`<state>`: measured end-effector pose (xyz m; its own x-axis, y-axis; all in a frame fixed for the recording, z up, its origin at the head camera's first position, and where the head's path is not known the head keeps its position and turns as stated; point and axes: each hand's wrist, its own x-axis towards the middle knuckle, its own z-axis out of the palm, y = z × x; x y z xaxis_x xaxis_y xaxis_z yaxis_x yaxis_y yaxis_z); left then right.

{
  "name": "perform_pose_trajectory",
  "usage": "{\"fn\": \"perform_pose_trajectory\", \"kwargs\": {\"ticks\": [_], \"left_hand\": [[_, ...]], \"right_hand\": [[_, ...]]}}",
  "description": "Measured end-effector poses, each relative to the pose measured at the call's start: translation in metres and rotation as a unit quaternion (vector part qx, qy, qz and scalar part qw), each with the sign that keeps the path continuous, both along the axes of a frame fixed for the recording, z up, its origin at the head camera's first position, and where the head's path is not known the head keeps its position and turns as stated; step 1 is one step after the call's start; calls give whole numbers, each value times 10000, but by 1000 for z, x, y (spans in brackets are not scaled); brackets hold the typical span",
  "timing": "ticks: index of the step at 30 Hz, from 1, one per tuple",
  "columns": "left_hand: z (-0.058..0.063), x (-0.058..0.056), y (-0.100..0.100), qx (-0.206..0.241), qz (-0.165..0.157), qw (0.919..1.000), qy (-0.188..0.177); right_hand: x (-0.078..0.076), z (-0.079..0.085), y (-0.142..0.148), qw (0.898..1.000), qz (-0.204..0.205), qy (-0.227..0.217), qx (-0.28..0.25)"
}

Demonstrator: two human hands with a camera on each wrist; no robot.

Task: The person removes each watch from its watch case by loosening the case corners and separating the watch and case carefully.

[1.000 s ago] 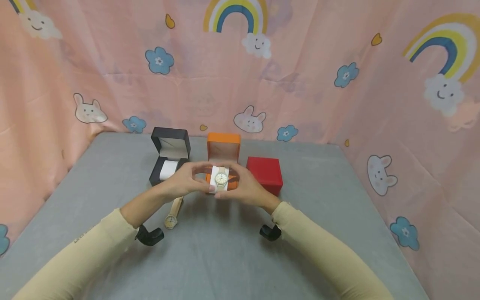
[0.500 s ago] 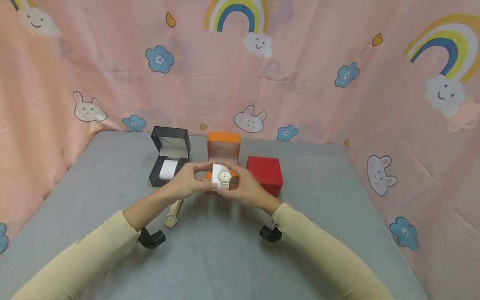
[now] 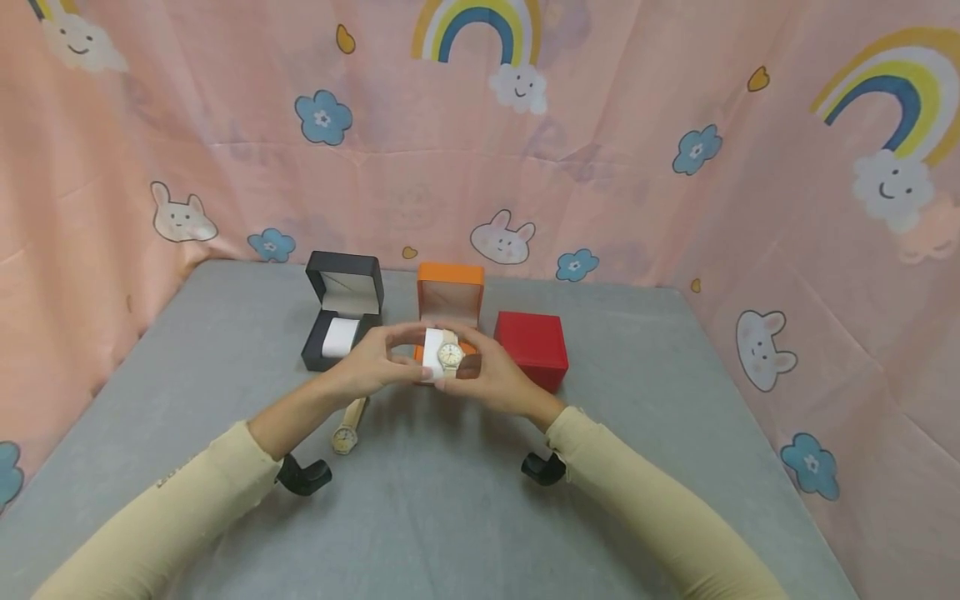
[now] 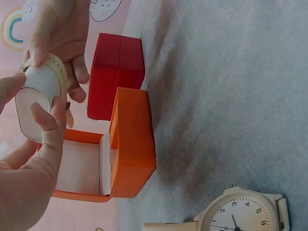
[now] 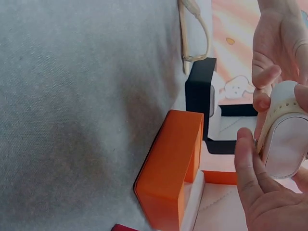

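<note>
Above the open orange watch box (image 3: 451, 283), both hands hold a white watch cushion (image 3: 432, 353) with a cream-strapped wristwatch (image 3: 451, 357) round it. My left hand (image 3: 367, 363) pinches the cushion's left end between thumb and fingers. On the other side, my right hand (image 3: 501, 375) grips the watch end, its thumb low and fingers over the top. The left wrist view shows the cream strap (image 4: 61, 77) looped round the cushion near the right hand (image 4: 62, 36). The box's lower part is mostly hidden behind the hands.
An open black watch box (image 3: 318, 337) with a bare white cushion (image 3: 341, 337) stands at the left. A closed red box (image 3: 531, 342) is on the right. Another cream-strapped watch (image 3: 345, 439) lies on the grey tabletop (image 3: 442, 500) near the left forearm.
The watch now sits towards the right end of the cushion, with more bare white showing on its left. Both hands have stayed in nearly the same place.
</note>
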<state>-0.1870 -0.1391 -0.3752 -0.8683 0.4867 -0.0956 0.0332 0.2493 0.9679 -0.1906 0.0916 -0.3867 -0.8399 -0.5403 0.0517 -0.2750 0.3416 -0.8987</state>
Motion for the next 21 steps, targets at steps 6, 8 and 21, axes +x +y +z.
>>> {"fn": "perform_pose_trajectory", "kwargs": {"ticks": [6,8,21], "left_hand": [[-2,-1,1,132,-83,9999,-26],[-3,-2,1,151,-120,9998,-37],[1,-5,-2,-6,-218,9997,106]], "right_hand": [[-1,1,0,10000,88,-22,-32],[-2,1,1,9999,120,-15,-37],[-5,6,6,9986,455,-118,-253]]}}
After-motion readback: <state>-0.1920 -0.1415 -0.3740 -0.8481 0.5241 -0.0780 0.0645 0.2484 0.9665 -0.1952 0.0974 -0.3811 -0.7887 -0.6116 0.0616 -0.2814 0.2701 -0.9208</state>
